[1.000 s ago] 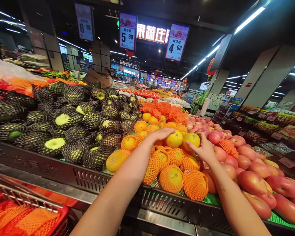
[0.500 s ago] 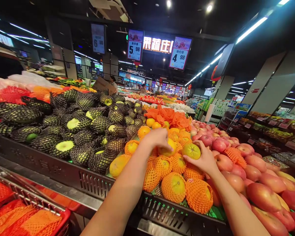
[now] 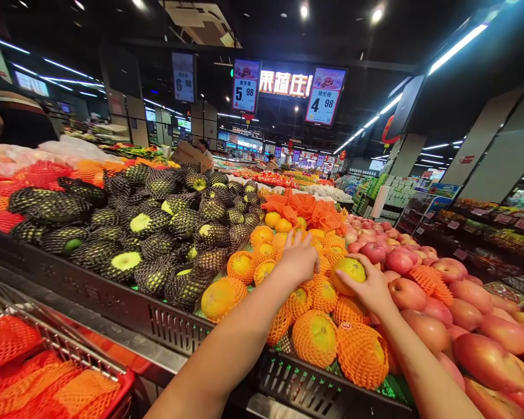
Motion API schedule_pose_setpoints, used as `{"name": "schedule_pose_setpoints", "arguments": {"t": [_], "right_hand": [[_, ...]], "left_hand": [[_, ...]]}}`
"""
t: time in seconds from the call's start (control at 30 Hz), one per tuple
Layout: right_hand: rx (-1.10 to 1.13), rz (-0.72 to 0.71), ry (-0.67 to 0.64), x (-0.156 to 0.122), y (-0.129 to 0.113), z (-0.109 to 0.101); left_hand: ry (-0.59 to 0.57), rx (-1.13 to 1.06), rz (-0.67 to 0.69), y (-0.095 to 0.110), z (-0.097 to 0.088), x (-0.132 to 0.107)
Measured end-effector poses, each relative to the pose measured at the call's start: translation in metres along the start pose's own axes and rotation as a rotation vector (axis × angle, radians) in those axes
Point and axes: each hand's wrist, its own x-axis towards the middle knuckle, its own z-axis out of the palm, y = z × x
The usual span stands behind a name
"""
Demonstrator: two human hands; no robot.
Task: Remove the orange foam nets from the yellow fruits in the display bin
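Note:
My right hand (image 3: 369, 286) is wrapped round a bare yellow-orange fruit (image 3: 349, 270) on top of a heap of oranges in orange foam nets (image 3: 317, 337). My left hand (image 3: 299, 259) rests just to its left on the same heap, fingers curled over fruit that the hand hides. Both forearms reach in from the bottom of the view over the black crate rim (image 3: 314, 390).
Green fruit in black nets (image 3: 152, 233) fills the bin to the left, red apples (image 3: 463, 326) the bin to the right. A red basket with orange nets (image 3: 39, 378) sits at lower left. Price signs (image 3: 323, 96) hang overhead; people stand far back.
My left hand has closed down over the yellow fruit it was touching, which is now hidden. My right hand has kept its hold on its fruit. The view has tilted upward a little.

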Motion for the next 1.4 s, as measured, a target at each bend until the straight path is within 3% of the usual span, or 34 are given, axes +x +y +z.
{"name": "schedule_pose_setpoints", "arguments": {"t": [0.1,0.27,0.47,0.63,0.73,0.87,1.03,1.23,1.4], "right_hand": [[0.036,-0.031,-0.020,0.000,0.003,0.000],[-0.031,-0.123,-0.168,0.004,0.013,-0.009],[-0.162,-0.127,-0.097,0.005,0.016,-0.021],[-0.152,-0.141,-0.146,0.005,0.017,-0.025],[-0.209,-0.205,-0.201,0.005,0.018,-0.023],[-0.219,-0.217,-0.206,0.005,0.017,-0.023],[-0.216,-0.207,-0.226,0.005,0.016,-0.024],[-0.163,-0.230,-0.197,0.005,0.017,-0.022],[-0.087,-0.231,-0.138,0.005,0.021,-0.018]], "left_hand": [[0.048,0.035,-0.001,0.009,0.007,-0.001],[0.067,0.086,0.066,0.024,0.032,0.007],[0.225,-0.062,-0.017,0.036,0.060,0.012],[0.168,0.124,0.029,0.042,0.074,0.014],[0.104,0.159,0.048,0.042,0.064,0.014],[-0.020,0.265,0.154,0.030,0.034,0.007],[-0.115,0.164,0.215,0.010,0.006,-0.001],[0.036,-0.005,0.263,-0.012,-0.011,-0.001],[0.065,-0.078,0.251,-0.008,-0.015,0.000]]}}
